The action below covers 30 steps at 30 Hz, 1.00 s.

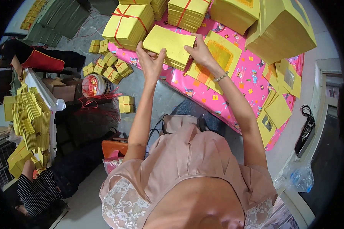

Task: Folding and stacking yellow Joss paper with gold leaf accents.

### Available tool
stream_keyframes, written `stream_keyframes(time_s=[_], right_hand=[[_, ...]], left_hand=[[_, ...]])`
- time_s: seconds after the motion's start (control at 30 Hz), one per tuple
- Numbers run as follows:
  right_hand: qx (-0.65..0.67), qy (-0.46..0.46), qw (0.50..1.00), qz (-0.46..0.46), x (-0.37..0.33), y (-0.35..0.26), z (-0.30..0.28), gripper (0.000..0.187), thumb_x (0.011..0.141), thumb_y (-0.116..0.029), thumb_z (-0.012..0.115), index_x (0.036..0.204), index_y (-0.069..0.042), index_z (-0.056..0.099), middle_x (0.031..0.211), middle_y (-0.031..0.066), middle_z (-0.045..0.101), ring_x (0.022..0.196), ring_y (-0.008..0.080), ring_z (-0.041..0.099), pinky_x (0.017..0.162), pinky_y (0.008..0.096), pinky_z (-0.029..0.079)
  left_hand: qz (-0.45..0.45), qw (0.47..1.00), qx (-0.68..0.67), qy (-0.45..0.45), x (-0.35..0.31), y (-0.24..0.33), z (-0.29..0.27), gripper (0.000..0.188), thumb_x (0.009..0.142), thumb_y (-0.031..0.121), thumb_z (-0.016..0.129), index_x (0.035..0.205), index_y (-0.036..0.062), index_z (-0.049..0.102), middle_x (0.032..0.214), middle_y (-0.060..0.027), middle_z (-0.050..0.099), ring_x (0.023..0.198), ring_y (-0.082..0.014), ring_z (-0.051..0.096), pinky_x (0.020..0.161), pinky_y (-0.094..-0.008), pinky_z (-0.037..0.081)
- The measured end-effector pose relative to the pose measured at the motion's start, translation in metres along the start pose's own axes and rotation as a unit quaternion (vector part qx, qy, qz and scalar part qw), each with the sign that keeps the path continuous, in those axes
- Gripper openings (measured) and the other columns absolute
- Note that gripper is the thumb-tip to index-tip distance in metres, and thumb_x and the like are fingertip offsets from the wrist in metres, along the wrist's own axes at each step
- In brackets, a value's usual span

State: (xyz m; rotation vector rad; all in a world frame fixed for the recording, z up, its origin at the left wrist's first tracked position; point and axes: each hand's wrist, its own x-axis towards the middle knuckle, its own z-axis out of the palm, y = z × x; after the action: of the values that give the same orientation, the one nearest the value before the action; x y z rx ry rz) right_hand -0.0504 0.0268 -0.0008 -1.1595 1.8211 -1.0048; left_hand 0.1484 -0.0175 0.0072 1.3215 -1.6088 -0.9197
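A thick stack of yellow paper sheets (170, 42) lies at the near edge of the pink table, between my two hands. My left hand (151, 63) grips its left end, the thumb along the near side and the fingers round the corner. At the right end my right hand (200, 52) closes on the stack, with the thumb at its near corner. No ribbon shows round this stack. Just beyond its left end stands a taller yellow stack (128, 24) tied with red ribbon. Right of my right hand, flat yellow sheets with an orange square (218, 57) lie on the table.
The pink patterned table cover (240, 82) carries a tall yellow pile (281, 34) and loose sheets (279, 108). On the floor at left are tied yellow bundles (112, 68) and a bucket (97, 84) with red ribbon. Two people work beside another table (51, 89) at far left.
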Motion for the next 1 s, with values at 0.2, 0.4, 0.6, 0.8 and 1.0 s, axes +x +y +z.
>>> stream_keyframes(time_s=[0.2, 0.4, 0.6, 0.8, 1.0], right_hand=[[-0.008, 0.029, 0.999, -0.042, 0.004, 0.014, 0.004, 0.059, 0.090, -0.017, 0.066, 0.135, 0.004, 0.033, 0.091, 0.0107, 0.061, 0.066, 0.0134, 0.059, 0.058, 0.0294, 0.050], [0.055, 0.017, 0.998, -0.002, -0.005, 0.005, 0.001, 0.065, 0.089, -0.018, 0.070, 0.136, 0.005, 0.032, 0.098, 0.0142, 0.062, 0.075, 0.0138, 0.063, 0.064, 0.0289, 0.054], [-0.041, 0.112, 0.986, -0.120, -0.059, 0.009, -0.030, 0.046, 0.089, -0.021, 0.071, 0.124, 0.000, 0.051, 0.099, 0.0133, 0.060, 0.084, 0.0219, 0.065, 0.070, 0.0330, 0.054], [-0.348, 0.063, 0.911, -0.212, -0.147, 0.032, -0.053, 0.037, 0.082, -0.029, 0.074, 0.109, -0.005, 0.063, 0.107, 0.0130, 0.062, 0.098, 0.0339, 0.061, 0.084, 0.0421, 0.050], [-0.381, 0.137, 0.859, -0.313, -0.151, 0.062, -0.044, 0.027, 0.083, -0.025, 0.072, 0.101, -0.005, 0.067, 0.104, 0.0099, 0.065, 0.098, 0.0263, 0.062, 0.084, 0.0408, 0.049]], left_hand=[[0.130, 0.962, 0.233, 0.059, -0.009, 0.013, -0.002, 0.081, 0.077, 0.026, 0.079, 0.139, -0.0058, 0.038, 0.126, -0.0263, 0.040, 0.109, -0.0360, 0.047, 0.100, -0.0506, 0.035], [0.250, 0.914, 0.289, -0.136, -0.006, -0.006, 0.003, 0.045, 0.100, 0.039, 0.047, 0.142, 0.0225, 0.051, 0.151, -0.0116, 0.041, 0.143, -0.0447, 0.024, 0.115, -0.0579, 0.019], [0.275, 0.897, 0.319, -0.133, -0.012, -0.015, 0.006, 0.048, 0.100, 0.044, 0.046, 0.145, 0.0290, 0.047, 0.155, -0.0125, 0.036, 0.144, -0.0444, 0.022, 0.115, -0.0600, 0.017], [0.274, 0.894, 0.326, -0.139, -0.012, -0.017, 0.004, 0.052, 0.099, 0.047, 0.046, 0.147, 0.0279, 0.045, 0.155, -0.0140, 0.034, 0.144, -0.0444, 0.021, 0.116, -0.0590, 0.017], [0.276, 0.883, 0.342, -0.165, -0.005, -0.007, -0.001, 0.054, 0.100, 0.050, 0.043, 0.147, 0.0256, 0.044, 0.155, -0.0147, 0.034, 0.143, -0.0447, 0.024, 0.115, -0.0589, 0.019]])
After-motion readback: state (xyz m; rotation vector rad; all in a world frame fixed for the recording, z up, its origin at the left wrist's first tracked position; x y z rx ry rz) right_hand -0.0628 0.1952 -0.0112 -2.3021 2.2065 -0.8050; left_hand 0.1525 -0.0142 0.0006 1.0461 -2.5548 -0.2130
